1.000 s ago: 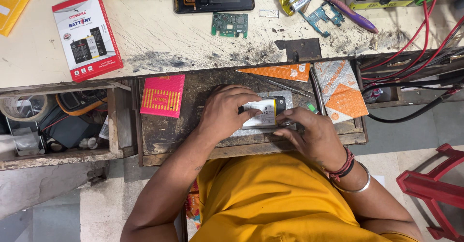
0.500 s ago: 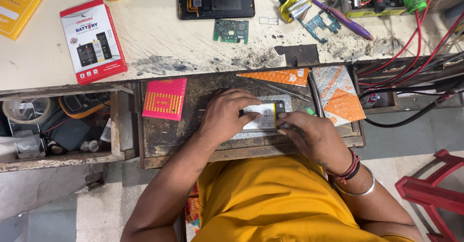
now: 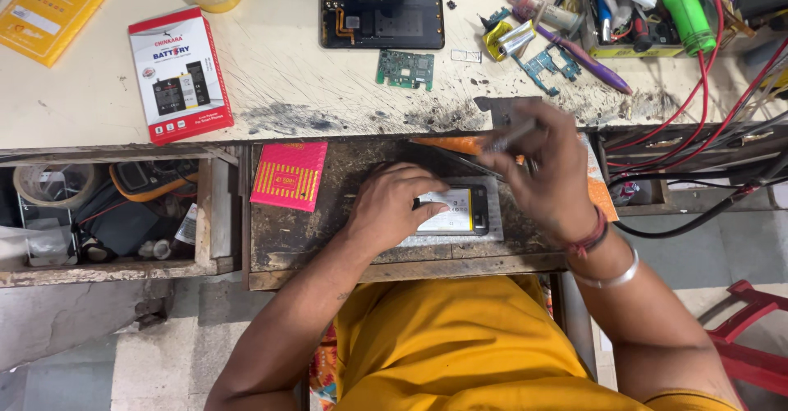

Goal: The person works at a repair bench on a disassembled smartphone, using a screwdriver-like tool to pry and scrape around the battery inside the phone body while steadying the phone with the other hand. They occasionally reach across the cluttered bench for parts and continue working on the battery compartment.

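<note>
Head view, looking straight down: the left hand (image 3: 392, 206) lies flat in the open wooden drawer (image 3: 328, 259), fingers pressed together and laid over the near end of a slim white and black phone battery (image 3: 460, 211), pinning it down. The battery sits on a grey rectangular phone back (image 3: 492, 226) that shows just past the fingertips.

Beyond and to the right of those fingers, the right hand (image 3: 546, 173) is raised above the drawer, blurred, its fingers curled and pinching a thin grey metal tool (image 3: 510, 138) whose tip sticks out past the knuckles; exactly how the fingers close on it I cannot tell. A red thread band (image 3: 593, 234) and a silver bangle (image 3: 611, 278) ring that wrist. An orange paper triangle (image 3: 450, 143) lies just beyond the left fingertips, partly under the right hand.

Left of the left hand a pink square packet (image 3: 287, 174) rests in the drawer. Farther out on the stained white bench (image 3: 287, 82) lie a red and white battery box (image 3: 180, 76), an opened black phone body (image 3: 382, 21), a small green circuit board (image 3: 405, 68) and a purple pen (image 3: 593, 59).
</note>
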Available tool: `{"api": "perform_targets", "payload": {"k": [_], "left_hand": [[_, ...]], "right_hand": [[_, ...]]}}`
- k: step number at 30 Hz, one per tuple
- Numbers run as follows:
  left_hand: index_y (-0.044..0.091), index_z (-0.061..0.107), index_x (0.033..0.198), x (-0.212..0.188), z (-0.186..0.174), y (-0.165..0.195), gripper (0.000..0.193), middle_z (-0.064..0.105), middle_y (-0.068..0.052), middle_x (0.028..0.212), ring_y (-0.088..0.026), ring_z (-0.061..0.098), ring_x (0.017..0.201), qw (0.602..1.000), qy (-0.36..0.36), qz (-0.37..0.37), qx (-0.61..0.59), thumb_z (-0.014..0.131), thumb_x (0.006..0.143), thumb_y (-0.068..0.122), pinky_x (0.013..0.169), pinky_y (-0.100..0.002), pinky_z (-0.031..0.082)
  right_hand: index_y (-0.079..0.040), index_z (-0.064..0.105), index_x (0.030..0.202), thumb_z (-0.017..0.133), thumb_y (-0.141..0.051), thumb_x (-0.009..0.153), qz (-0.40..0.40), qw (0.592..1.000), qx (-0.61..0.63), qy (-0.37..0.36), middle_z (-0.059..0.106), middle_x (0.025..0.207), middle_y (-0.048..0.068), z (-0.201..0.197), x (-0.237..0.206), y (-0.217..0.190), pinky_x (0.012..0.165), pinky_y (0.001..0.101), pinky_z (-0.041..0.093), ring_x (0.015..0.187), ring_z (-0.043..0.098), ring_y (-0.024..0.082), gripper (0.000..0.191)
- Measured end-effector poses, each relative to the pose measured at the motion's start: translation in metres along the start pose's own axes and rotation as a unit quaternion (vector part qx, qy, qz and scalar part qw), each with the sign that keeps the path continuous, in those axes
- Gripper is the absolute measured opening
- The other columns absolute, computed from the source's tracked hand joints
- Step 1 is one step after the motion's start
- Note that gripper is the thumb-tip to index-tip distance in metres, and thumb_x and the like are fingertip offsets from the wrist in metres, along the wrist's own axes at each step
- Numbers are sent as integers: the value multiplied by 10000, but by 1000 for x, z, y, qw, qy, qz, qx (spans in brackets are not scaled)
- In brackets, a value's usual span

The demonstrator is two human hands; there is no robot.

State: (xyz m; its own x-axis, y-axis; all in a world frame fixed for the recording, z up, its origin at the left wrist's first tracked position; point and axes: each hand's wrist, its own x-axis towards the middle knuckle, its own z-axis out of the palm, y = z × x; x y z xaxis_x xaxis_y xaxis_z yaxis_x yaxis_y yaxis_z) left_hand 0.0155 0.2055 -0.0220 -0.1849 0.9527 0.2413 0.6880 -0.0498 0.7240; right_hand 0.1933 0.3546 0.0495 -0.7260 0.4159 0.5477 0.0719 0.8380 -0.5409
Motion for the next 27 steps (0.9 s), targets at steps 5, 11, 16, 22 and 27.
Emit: {"api": "perform_targets", "payload": {"k": [5, 11, 16, 22, 27], "left_hand": [[103, 792, 1040, 0, 0, -2, 304, 770, -69, 1090, -258, 701, 1084, 999, 23, 39, 0, 849, 792, 269, 954, -396, 543], [97, 793, 1034, 0, -2, -2, 301, 771, -67, 1105, -257, 695, 1105, 999, 15, 28, -1, 848, 797, 274, 969, -393, 538], [100, 794, 1040, 0, -2, -3, 290, 773, -54, 1114, -245, 694, 1110, 1000, 6, 22, 1, 836, 803, 262, 969, -388, 538], [105, 794, 1044, 1, -3, -2, 281, 773, -49, 1117, -237, 694, 1108, 1000, -8, 4, -2, 831, 811, 257, 973, -381, 538], [102, 796, 1038, 1, -4, -1, 280, 773, -55, 1115, -243, 694, 1110, 1000, -2, 7, 0, 836, 806, 254, 974, -385, 537]], "right_hand": [[-37, 287, 1363, 708, 63, 1112, 33, 973, 218, 67, 755, 1122, 182, 39, 64, 34, 884, 295, 661, 996, 782, 204, 500], [-33, 341, 1266, 675, 56, 1118, -9, 975, 208, 81, 771, 1146, 159, 82, 115, 46, 875, 264, 652, 1021, 768, 163, 377], [-24, 373, 1206, 658, 48, 1103, -10, 982, 173, 79, 761, 1109, 143, 92, 124, 42, 846, 237, 622, 1011, 741, 120, 312], [-25, 374, 1177, 666, 7, 1095, 6, 985, 159, 69, 765, 1094, 127, 95, 128, 43, 831, 242, 644, 988, 751, 112, 306], [-25, 372, 1176, 665, -11, 1098, 16, 980, 185, 70, 759, 1109, 137, 97, 128, 45, 855, 257, 657, 999, 754, 130, 303]]}}
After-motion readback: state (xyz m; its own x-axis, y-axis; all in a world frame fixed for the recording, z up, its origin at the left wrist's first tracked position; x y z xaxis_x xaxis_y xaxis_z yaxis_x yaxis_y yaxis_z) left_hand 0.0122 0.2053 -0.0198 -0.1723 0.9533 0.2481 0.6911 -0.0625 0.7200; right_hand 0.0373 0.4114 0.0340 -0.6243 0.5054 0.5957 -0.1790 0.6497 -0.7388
